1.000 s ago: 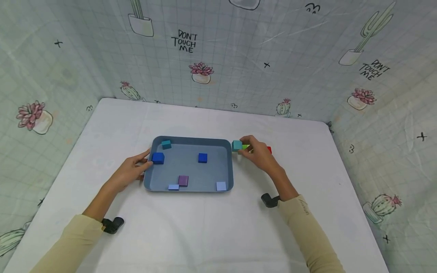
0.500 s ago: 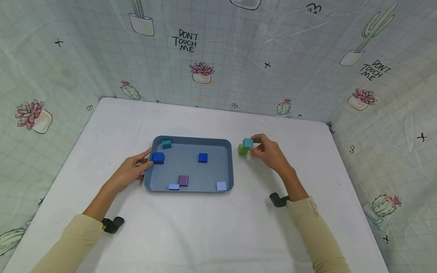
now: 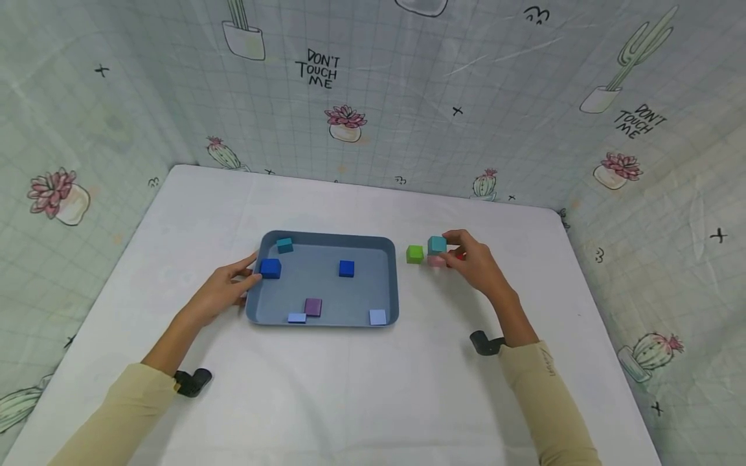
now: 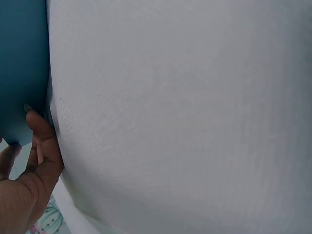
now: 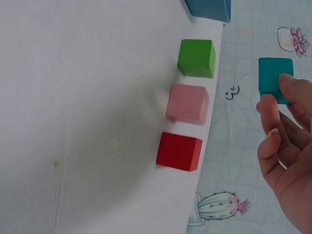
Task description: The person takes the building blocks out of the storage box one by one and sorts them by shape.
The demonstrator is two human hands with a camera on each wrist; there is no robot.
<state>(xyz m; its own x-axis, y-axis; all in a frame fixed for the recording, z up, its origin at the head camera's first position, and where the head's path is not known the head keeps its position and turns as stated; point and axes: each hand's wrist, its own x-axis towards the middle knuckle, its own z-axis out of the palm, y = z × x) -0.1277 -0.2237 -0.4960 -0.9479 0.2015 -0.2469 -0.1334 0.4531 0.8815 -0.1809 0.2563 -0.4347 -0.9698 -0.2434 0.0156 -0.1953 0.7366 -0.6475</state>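
Note:
My right hand pinches a teal cube between thumb and fingers, held up off the table right of the tray. In the right wrist view the teal cube shows apart from a row of three cubes: green, pink and red. From the head view, the teal cube overlaps the pink cube, and my fingers partly cover the red one. My left hand grips the left end of the blue-grey tray, its thumb at the rim; some fingers are hidden.
Inside the tray lie a small teal block, two blue blocks, a purple block and two light blue blocks. A patterned cloth hangs around the white table.
My right hand has moved right with the teal cube, from beside the tray's right edge, past the green cube. The green cube is now uncovered and the pink one shows. My left hand has stayed put.

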